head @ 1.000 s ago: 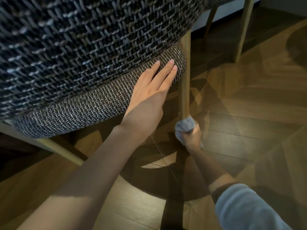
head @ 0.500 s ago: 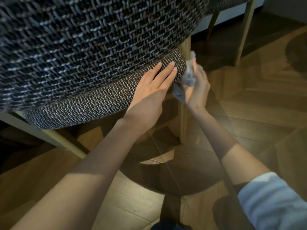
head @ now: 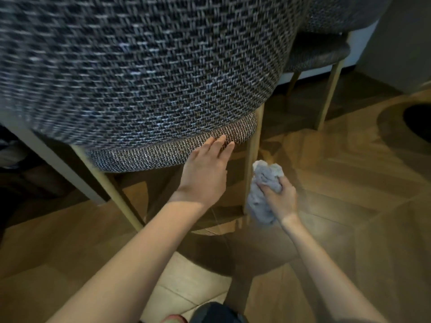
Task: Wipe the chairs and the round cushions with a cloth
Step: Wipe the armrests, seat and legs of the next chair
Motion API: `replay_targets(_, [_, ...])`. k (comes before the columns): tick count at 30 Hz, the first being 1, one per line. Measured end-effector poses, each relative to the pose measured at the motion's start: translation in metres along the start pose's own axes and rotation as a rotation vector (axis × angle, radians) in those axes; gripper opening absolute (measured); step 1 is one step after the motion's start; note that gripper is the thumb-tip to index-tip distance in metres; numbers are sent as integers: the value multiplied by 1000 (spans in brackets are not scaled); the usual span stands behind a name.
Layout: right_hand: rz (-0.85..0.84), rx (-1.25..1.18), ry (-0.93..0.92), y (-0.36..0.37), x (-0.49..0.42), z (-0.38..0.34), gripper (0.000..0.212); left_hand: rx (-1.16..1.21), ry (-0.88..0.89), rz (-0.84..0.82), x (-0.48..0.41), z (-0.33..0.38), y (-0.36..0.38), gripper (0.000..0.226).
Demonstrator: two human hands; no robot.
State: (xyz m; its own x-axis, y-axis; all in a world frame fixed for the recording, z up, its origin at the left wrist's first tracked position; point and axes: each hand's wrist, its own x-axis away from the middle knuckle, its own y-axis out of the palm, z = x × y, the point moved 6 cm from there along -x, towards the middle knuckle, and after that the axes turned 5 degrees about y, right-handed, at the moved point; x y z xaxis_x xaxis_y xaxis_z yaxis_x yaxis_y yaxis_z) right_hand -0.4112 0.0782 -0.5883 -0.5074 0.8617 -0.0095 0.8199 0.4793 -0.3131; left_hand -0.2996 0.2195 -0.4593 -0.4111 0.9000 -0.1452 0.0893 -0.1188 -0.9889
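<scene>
A chair (head: 144,73) covered in dark woven fabric fills the upper left, seen from behind and close. Its round seat cushion (head: 149,152) shows as a lighter woven band below the back. My left hand (head: 205,173) lies with straight fingers on the cushion's edge. My right hand (head: 278,197) grips a crumpled grey cloth (head: 263,190) and holds it against the light wooden rear leg (head: 253,145), about halfway down.
A second chair (head: 326,47) of the same fabric stands at the upper right on thin wooden legs (head: 330,94). Another leg (head: 109,185) of the near chair slants at the left. The floor (head: 349,183) is wood parquet. A dark round shape (head: 417,122) lies at the right edge.
My right hand with the cloth went up the leg to the cushion's edge, then came back down to mid-leg. My left hand stayed on the cushion.
</scene>
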Motion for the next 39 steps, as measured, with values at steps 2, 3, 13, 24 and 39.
replay_targets(2, [0, -58, -53, -4, 15, -26, 15, -20, -55, -20, 9, -4, -6, 58])
replay_targets(3, [-20, -77, -84, -3, 21, -35, 16, -16, -83, -38, 11, -6, -7, 58])
replay_targets(13, [-105, 141, -22, -2, 25, -100, 17, 116, -242, -94, 9, -25, -8, 56])
replay_targets(24, [-295, 415, 263, -38, 94, -204, 33, 345, -288, -495, 74, -9, -103, 57])
replay_targets(39, [-385, 444, -24, -126, 200, -561, 42, 443, -380, -273, 151, -50, -458, 47])
